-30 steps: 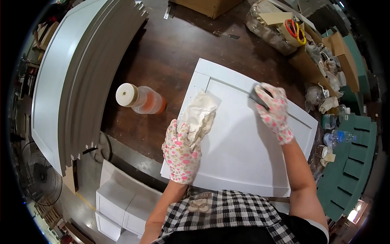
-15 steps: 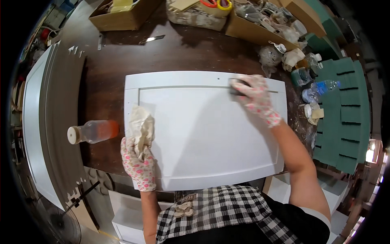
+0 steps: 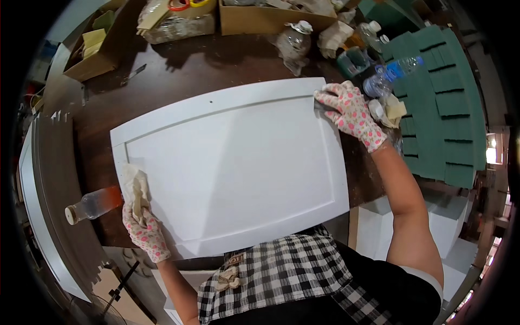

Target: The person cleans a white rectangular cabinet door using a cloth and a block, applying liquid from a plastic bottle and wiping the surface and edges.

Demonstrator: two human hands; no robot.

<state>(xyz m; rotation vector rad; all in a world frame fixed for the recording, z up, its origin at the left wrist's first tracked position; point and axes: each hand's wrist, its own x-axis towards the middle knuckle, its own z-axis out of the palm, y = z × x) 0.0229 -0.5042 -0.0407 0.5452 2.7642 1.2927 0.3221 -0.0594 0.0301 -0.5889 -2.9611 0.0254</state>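
A white recessed-panel cabinet door (image 3: 260, 157) lies on the dark table in front of me. My left hand (image 3: 145, 234), in a flowered glove, is closed on a crumpled cream cloth (image 3: 135, 181) at the door's left edge. Its fingers also rest by the frame there. My right hand (image 3: 352, 114), gloved alike, is at the door's far right corner. Those fingers are bent over the frame, and what lies under them is mostly hidden. Beside my left hand a clear bottle with orange contents (image 3: 96, 205) lies on its side.
Cardboard boxes (image 3: 260, 20) and a plastic-wrapped bundle (image 3: 179, 28) line the far side. Plastic bottles (image 3: 379, 84) and a wrapped jug (image 3: 294, 43) crowd the right, next to green slatted pieces (image 3: 433, 108). More panels (image 3: 59, 179) stand at the left.
The view has turned, so the door now looks tilted. My right hand has moved along the far rail to its right corner; the dark block under it no longer shows clearly. My left hand keeps the cloth.
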